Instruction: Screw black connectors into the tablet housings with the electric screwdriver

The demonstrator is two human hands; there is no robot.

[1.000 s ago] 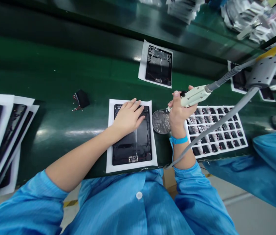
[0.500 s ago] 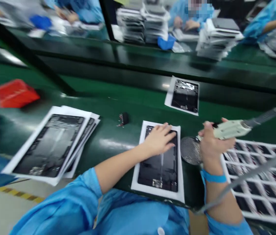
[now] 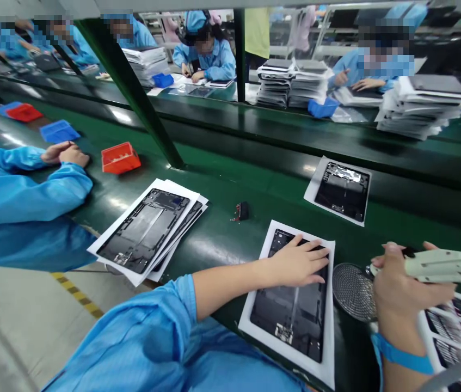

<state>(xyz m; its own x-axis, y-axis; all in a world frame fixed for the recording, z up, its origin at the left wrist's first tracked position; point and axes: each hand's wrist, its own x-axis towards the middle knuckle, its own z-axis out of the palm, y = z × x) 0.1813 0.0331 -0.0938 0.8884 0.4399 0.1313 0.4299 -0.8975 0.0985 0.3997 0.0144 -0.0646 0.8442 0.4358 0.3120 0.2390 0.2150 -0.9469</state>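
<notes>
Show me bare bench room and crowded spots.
Free: bench between tablet stack and the tablet under the left hand; also between the black part and far tablet. Crowded: around the right hand, with pale tool, round dish and parts tray.

L hand (image 3: 297, 265) covers upper pt. of tablet shell (image 3: 309, 313), & parts tray (image 3: 429, 338) cut off at R edge.

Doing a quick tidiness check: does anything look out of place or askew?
A small black part with red bits lies alone on the bench, apart from the white tray of parts at right. The stack of panels at left is unevenly fanned. No spill shows.
</notes>
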